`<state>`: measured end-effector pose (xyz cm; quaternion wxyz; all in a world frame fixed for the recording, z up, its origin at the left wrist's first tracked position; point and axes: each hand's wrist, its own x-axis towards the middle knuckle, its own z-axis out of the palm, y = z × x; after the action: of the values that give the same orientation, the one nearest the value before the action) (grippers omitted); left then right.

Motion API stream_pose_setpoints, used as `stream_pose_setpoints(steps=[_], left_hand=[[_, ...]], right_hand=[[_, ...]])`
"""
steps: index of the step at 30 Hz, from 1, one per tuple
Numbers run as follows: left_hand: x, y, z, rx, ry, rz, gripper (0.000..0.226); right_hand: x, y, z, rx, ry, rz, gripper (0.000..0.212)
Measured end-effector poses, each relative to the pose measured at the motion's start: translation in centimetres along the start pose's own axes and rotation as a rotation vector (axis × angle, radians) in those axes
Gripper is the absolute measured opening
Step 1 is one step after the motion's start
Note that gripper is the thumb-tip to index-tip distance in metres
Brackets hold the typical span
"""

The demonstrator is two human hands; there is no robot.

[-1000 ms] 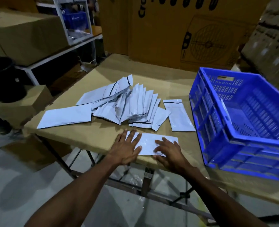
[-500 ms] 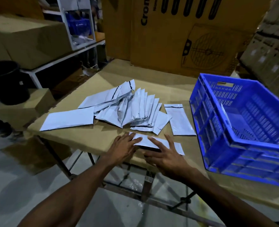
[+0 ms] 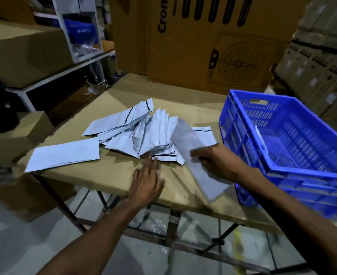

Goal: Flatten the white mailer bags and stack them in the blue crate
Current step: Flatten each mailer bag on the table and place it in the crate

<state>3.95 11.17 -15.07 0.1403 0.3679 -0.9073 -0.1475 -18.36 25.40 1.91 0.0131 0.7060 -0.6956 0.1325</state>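
Dim light, motion blur, wide-angle warp

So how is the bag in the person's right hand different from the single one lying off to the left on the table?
The held mailer bag is lifted off the table, tilted and blurred, gripped by the right hand; the lone left bag lies flat and untouched on the table. The held bag is next to the blue crate; the left bag sits at the table's far-left edge, apart from the pile. Both are plain white, long and rectangular.
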Motion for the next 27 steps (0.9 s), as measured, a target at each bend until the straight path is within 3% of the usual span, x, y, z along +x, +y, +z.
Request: stream_pose_setpoints(steps=[3,9,18,23,27], left_hand=[[0.6,2.6,0.7,0.049,-0.089,-0.002,0.082],[1.3,7.1,2.1,0.115,-0.181,0.079,0.074],[2.3,12.4,3.5,0.115,-0.242,0.062,0.07],[2.8,14.3,4.2,0.097,-0.254,0.018,0.069],[2.8,14.8,4.7,0.165,-0.224,-0.002,0.067]], right_hand=[[0.0,2.1,-3.5,0.132,0.155,0.042,0.044],[-1.6,6.2,-8.6,0.201,0.273,0.253,0.04],[-5.3,12.7,-13.1,0.122,0.404,0.409,0.029],[-6.8,17.4,-13.6,0.058,0.377,0.488,0.032],[-7.6,21.0,-12.5,-0.071,0.147,0.549,0.041]])
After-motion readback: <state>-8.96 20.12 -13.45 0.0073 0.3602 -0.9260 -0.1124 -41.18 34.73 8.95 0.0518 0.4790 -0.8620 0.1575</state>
